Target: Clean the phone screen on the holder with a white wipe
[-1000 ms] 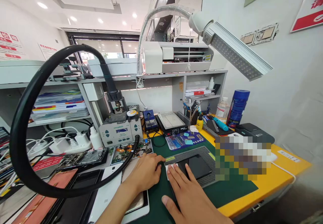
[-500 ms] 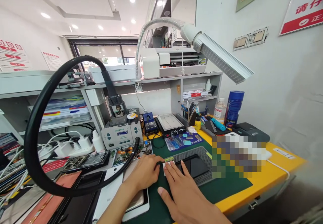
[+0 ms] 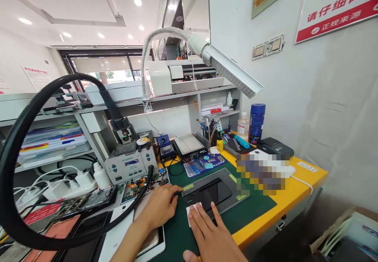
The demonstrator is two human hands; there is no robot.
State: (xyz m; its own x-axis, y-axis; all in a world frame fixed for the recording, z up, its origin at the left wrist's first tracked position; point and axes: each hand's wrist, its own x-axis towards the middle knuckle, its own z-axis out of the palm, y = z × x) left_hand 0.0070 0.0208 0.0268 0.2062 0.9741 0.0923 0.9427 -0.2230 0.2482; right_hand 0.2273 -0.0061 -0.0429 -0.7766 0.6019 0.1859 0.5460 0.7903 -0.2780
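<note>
A black phone-sized panel (image 3: 217, 191) with a glossy dark face lies on a grey perforated pad (image 3: 233, 207) with yellow-green labels. My right hand (image 3: 211, 232) presses a small white wipe (image 3: 191, 210) under its flat fingertips, at the pad's near-left edge beside the panel. The thumb is spread out to the left. My left hand (image 3: 161, 203) rests at the pad's left corner. Its index finger reaches out to touch that corner, while the other fingers bend loosely with nothing seen in them. A green mat (image 3: 251, 218) lies beneath the pad.
To the left, a black hose (image 3: 17, 136) loops from a hot-air station (image 3: 131, 163) over a white tablet (image 3: 112, 230) and circuit boards. Behind the pad stand a heating plate (image 3: 189, 147) and yellow bottle (image 3: 220, 144). A lamp (image 3: 233, 73) hangs above. The yellow desk edge (image 3: 260, 218) is at right.
The view has turned right. My right hand has drawn the wipe toward me, off the panel's left end, uncovering more of it. My left hand stays at the pad's corner.
</note>
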